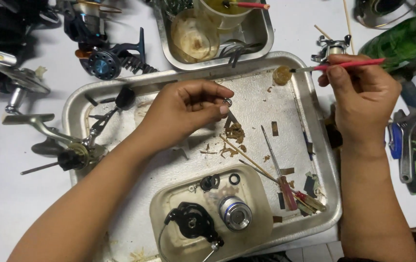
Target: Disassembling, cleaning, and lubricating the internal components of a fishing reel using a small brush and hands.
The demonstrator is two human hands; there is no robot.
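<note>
greasing a tiny reel part over the metal tray point(314, 145)

head view: left hand point(183, 111) pinches a small silvery ring point(228, 102) at its fingertips above the tray; right hand point(363, 97) is closed around a red-handled brush point(343, 64), bristles dipping into a yellowish grease blob point(282, 75). best to load lightly and keep the ring steady; it looks shiny, tiny, easily dropped.

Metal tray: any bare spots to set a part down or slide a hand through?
Bare: the metal tray centre between the left hand and the plastic dish; also its upper right, below the yellowish blob. Crowded: the screwdrivers and scraps lower right, reel frame far left.
</note>
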